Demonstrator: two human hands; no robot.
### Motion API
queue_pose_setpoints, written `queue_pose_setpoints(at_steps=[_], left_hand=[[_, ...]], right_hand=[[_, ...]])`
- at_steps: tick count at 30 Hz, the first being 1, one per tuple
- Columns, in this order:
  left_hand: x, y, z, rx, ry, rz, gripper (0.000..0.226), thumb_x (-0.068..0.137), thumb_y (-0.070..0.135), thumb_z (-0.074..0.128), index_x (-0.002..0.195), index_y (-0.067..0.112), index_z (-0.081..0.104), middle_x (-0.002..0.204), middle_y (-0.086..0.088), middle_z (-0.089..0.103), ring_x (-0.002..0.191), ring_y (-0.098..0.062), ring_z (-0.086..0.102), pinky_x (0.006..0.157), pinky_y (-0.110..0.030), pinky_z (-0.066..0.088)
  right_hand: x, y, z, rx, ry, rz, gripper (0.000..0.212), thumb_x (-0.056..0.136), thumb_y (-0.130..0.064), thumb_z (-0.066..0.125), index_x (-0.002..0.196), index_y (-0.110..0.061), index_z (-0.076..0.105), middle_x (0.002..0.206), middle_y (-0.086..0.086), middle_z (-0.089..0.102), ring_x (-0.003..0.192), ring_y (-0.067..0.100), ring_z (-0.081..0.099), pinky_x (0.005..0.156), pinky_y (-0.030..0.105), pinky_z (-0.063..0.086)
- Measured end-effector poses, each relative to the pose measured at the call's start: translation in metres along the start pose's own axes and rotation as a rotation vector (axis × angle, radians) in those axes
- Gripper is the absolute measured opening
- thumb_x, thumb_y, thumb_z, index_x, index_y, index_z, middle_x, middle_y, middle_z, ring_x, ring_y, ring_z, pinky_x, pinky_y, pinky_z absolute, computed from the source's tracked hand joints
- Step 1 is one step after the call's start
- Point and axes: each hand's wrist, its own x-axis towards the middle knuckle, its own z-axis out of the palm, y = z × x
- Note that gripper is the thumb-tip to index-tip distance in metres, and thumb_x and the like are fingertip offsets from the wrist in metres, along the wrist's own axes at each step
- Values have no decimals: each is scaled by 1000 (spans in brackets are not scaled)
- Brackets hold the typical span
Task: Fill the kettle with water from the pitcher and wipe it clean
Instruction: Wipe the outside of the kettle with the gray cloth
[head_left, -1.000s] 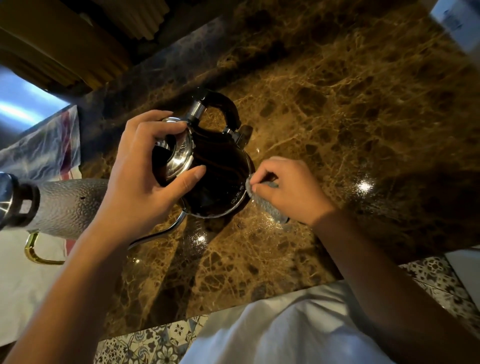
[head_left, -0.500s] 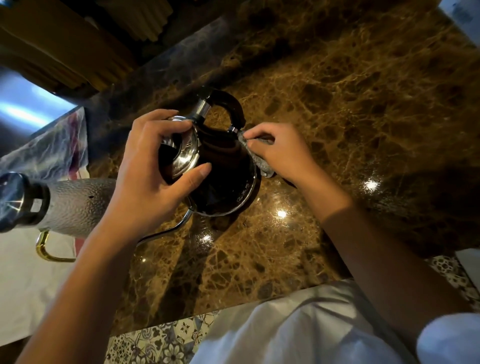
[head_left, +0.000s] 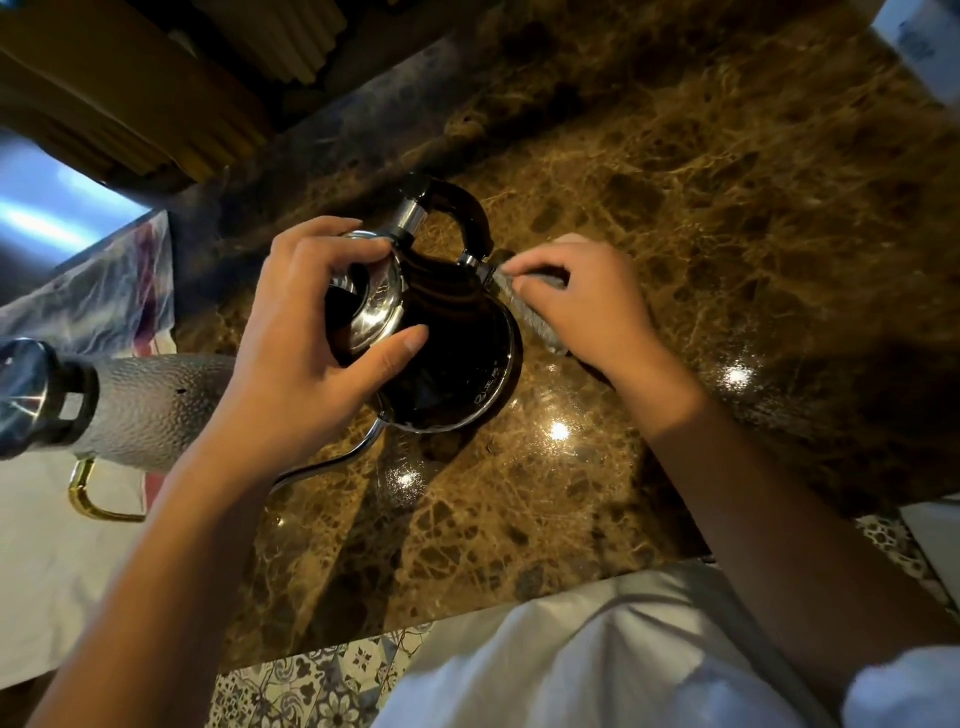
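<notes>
While left hand (head_left: 306, 332) stays gripping kettle (head_left: 457, 364), cloth (head_left: 524, 306) has climbed toward handle (head_left: 452, 208).

Dark gooseneck kettle (head_left: 447, 358) upright, lid on; grey cloth (head_left: 524, 306) against its right side; textured pitcher (head_left: 150, 410) just left.

left hand (head_left: 301, 332) gripping kettle (head_left: 452, 358), right hand (head_left: 587, 301) pressing cloth (head_left: 524, 306)

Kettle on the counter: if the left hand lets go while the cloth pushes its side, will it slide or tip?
Probably slide: the kettle has a wide base on glossy counter. Tipping seems unlikely; the body is squat. Left hand grips the lid; right hand presses the cloth near the handle.
</notes>
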Motion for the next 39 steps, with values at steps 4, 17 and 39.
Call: queue_pose_setpoints(at_steps=[4,17,39], left_hand=[[0,2,0,-25,-4,-18,56,89,50,70,136,37,44,148,0,40,140,-24,42,108,-57,46],[2,4,1,5,-3,11,56,90,50,68,136,31,43,145,0,39,138,-27,44,106,-58,47],[4,37,11,182,27,-233,75,86,64,55,149,27,38,152,-5,34,137,-19,40,108,-32,41]], right_hand=[[23,-4,13,-90,-106,-25,14,94,-22,73,106,-21,81,109,-3,69,103,15,66,91,32,55],[15,3,-8,-177,-249,-59,10,90,-26,78,100,-29,81,105,-9,72,101,12,68,95,39,56],[-60,13,5,-52,-136,-64,8,97,-17,70,95,-18,62,101,-8,60,93,14,62,83,47,55]])
